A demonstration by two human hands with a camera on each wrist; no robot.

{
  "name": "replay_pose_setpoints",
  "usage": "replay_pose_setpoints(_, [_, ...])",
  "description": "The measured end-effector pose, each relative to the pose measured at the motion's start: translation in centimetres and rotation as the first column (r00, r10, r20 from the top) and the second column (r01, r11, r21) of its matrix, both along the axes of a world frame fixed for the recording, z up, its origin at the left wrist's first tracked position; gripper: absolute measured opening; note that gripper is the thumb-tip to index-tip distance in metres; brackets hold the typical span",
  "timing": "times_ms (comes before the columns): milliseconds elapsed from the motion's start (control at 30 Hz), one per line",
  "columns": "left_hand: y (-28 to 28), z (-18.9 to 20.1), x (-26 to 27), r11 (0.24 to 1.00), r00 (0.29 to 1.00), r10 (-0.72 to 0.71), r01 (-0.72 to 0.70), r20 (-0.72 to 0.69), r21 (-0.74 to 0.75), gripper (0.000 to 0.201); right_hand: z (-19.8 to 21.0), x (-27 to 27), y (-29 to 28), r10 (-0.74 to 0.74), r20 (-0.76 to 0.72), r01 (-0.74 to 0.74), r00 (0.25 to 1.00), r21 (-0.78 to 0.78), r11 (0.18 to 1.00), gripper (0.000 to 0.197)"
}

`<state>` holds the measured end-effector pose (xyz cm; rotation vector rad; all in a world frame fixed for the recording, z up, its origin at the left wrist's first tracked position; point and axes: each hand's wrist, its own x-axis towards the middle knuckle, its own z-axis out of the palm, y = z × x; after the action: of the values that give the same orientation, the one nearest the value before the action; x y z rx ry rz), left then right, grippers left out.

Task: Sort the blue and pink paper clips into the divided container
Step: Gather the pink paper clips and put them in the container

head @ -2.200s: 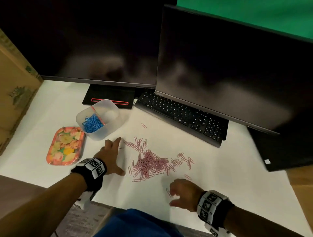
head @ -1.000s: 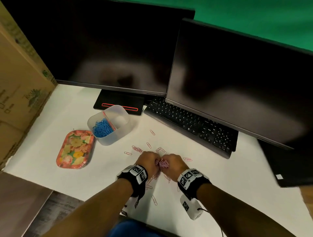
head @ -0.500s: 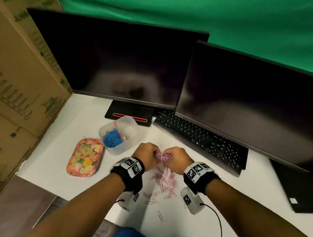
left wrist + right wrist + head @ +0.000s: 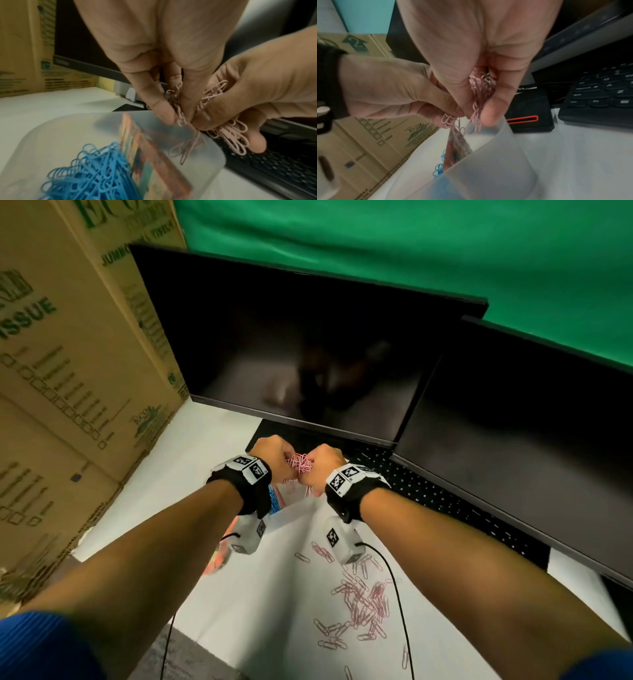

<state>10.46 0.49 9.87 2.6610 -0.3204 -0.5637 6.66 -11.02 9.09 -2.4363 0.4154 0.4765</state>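
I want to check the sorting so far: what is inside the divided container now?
In the divided container, blue paper clips fill the compartment left of the divider. The other compartment looks empty, though the pink clips hanging from both hands cover part of it.

Blue sleeves [image 4: 41, 642], black wrist straps [image 4: 248, 487] w/ b&w coded tags, white cam modules, black cables.

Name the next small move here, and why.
Probably let go over the compartment without blue clips. Both hands, left hand and right hand, grip a pink clip bundle above the container; blue clips fill the divider's other side.
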Motion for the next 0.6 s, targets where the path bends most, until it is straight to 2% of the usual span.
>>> replay_pose_setpoints(200, [-0.4, -1.6, 0.8, 0.994, 0.997, -0.026, 0.034, -0.069, 0.106, 0.018, -1.4, 1.3, 1.5, -0.025, -0.074, 0.017, 0.997, -0.106, 0.994, 0.025])
replay_pose_setpoints(367, [-0.5, -1.6, 1.1, 0.988, 0.994, -0.058, 0.07, -0.095, 0.134, 0.017, -0.8, 1.5, 1.9, 0.04, -0.087, -0.052, 0.995, -0.138, 0.989, 0.028])
replay_pose_setpoints(533, [-0.4, -1.7, 1.3, 0.985, 0.99, -0.086, 0.102, -0.113, 0.137, 0.034, -0.2, 0.9, 1.1, 0.056, -0.077, -0.061, 0.995, -0.059, 0.996, 0.02])
replay_pose_setpoints(600, [-0.2, -1.7, 1.3, 0.985, 0.989, -0.1, 0.113, -0.106, 0.129, 0.036, 0.4, 0.2, -0.2, 0.022, -0.021, -0.022, 1.0, 0.014, 1.0, 0.02])
